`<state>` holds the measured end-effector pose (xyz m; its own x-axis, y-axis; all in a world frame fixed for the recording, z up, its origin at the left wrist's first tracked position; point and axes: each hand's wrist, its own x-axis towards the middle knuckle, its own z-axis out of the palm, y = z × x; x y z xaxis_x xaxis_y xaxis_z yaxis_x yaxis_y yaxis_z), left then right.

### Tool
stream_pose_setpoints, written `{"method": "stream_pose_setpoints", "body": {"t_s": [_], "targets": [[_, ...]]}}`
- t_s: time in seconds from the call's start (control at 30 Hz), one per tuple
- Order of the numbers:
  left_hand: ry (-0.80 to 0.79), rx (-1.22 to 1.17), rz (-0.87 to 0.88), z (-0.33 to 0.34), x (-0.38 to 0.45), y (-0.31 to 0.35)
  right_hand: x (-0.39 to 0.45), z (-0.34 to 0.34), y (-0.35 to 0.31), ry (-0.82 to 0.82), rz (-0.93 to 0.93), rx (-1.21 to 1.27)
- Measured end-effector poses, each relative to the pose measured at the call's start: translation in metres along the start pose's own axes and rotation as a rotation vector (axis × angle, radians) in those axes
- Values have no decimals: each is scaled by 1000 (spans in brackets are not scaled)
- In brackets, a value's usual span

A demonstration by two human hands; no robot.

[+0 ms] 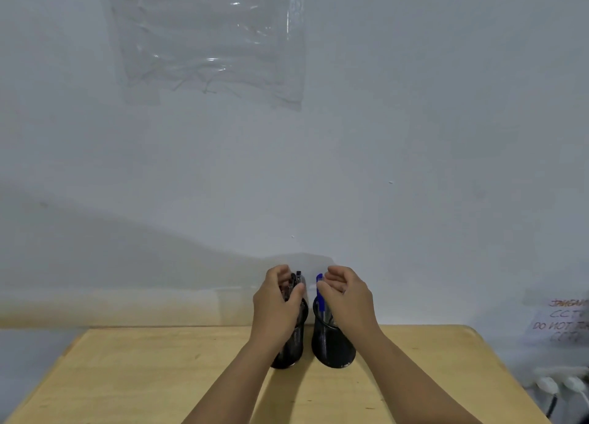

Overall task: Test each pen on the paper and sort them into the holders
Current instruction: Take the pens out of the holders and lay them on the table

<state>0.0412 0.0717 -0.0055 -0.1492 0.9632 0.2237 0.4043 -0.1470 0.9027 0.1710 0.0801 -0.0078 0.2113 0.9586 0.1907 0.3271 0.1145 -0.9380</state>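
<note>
Two black mesh pen holders stand side by side at the far edge of the wooden table (134, 376). My left hand (275, 305) curls around a bunch of dark pens (296, 281) that stick up from the left holder (291, 350). My right hand (345, 296) curls around the pens in the right holder (333, 347), beside a blue pen (319, 291) that stands upright in it. No paper is in view.
A white wall rises directly behind the holders, with a clear plastic sheet (207, 41) taped high up. At the right, a handwritten paper note (561, 323) hangs on the wall above white plugs and cables (561, 385).
</note>
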Motion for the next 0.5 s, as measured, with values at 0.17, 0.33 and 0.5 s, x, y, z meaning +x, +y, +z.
{"method": "stream_pose_setpoints", "body": {"t_s": [0.17, 0.33, 0.5], "targets": [[-20, 28, -15, 2, 2, -2, 4, 7, 0, -26, 8, 24], [-69, 32, -17, 0, 6, -4, 4, 10, 2, -62, -19, 9], [-94, 54, -12, 2, 8, -6, 7, 12, 5, -111, -52, -33]]}}
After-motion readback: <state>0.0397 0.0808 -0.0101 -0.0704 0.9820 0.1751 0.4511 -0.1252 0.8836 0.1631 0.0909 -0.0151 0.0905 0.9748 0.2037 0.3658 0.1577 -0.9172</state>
